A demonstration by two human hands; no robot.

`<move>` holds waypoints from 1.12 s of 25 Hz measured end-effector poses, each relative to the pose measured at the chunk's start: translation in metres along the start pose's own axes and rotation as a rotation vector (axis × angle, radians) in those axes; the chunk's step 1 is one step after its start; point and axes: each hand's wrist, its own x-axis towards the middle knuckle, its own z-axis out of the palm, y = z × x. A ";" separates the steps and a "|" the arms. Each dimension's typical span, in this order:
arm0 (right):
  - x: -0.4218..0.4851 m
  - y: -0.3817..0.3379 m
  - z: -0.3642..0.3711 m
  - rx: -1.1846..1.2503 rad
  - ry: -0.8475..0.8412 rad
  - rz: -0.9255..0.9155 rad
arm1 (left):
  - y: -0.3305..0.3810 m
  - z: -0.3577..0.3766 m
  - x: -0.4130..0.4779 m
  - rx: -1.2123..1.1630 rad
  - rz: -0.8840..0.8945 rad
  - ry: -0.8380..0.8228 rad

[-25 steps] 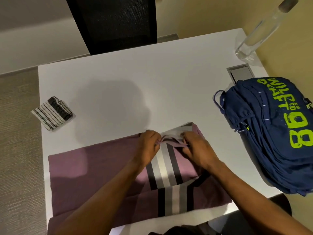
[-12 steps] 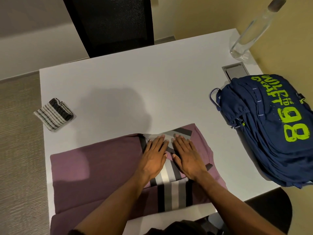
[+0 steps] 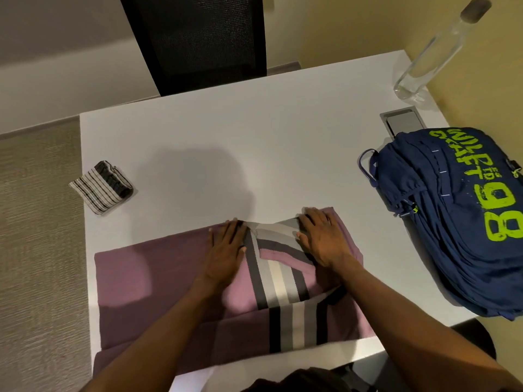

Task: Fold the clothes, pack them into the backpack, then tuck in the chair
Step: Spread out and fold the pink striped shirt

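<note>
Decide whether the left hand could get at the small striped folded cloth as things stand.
Probably yes. The left hand lies flat on the purple garment, and only bare white table shows between it and the striped folded cloth.

- white table (image 3: 283, 131)
- purple striped cloth (image 3: 158, 292) near edge
- small folded striped cloth (image 3: 97, 190) left
- blue backpack (image 3: 458, 222) right
- clear bottle (image 3: 430, 55) far right

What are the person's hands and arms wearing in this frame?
Nothing that shows. The left hand and right hand are ungloved. Both forearms are bare down to the picture's lower edge, with no sleeve, watch or bracelet in view. The fingers are too blurred to tell whether there is a ring.
</note>
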 end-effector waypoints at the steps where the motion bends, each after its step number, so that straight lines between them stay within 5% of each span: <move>1: 0.009 0.003 -0.005 -0.004 -0.028 -0.003 | -0.013 -0.005 -0.001 0.000 -0.051 -0.006; 8: 0.055 0.024 -0.023 -0.129 -0.221 0.045 | -0.094 -0.038 -0.014 0.129 -0.272 0.058; 15: 0.070 0.045 -0.029 -0.216 -0.309 0.015 | -0.155 -0.087 -0.020 0.095 -0.367 -0.245; 18: 0.082 0.051 -0.039 -0.258 -0.260 0.026 | -0.177 -0.102 -0.019 0.133 -0.405 -0.256; 23: 0.096 0.063 -0.070 -0.252 -0.036 0.103 | -0.181 -0.118 -0.010 0.026 -0.339 0.147; 28: 0.061 0.069 -0.088 -0.175 0.116 0.041 | -0.184 -0.128 -0.026 0.045 -0.308 0.106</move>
